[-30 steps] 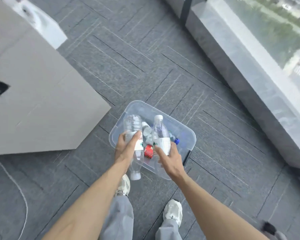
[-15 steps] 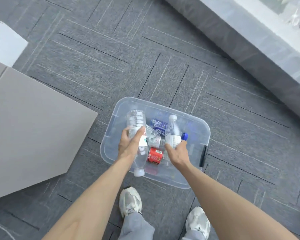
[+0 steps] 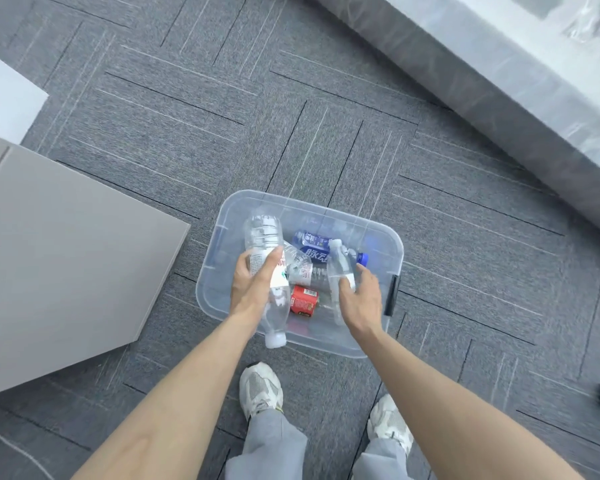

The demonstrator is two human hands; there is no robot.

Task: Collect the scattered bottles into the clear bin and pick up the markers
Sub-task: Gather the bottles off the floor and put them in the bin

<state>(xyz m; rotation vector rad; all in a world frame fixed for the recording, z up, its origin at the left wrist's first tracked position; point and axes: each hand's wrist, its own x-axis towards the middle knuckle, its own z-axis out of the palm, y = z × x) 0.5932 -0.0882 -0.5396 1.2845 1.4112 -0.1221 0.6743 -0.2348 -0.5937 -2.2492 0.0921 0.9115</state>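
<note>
While the clear bin [image 3: 394, 251] sat on the grey carpet [image 3: 222, 133], both hands hung over it, each wrapped around 1 bottle. The left hand [image 3: 252, 289] gripped a large clear bottle [image 3: 265, 244] by its middle, cap pointing back over the bin's near rim. The right hand [image 3: 361, 297] clasped a smaller clear bottle [image 3: 338, 268] with its white cap aimed toward the far rim. Inside the bin lay a blue-labelled bottle [image 3: 312, 245] near the far wall, another clear bottle [image 3: 302, 268] between the hands, and a red can [image 3: 303, 299] toward the near wall. No markers were visible. 2 white shoes [image 3: 260, 389] stood just beyond the near rim.
</note>
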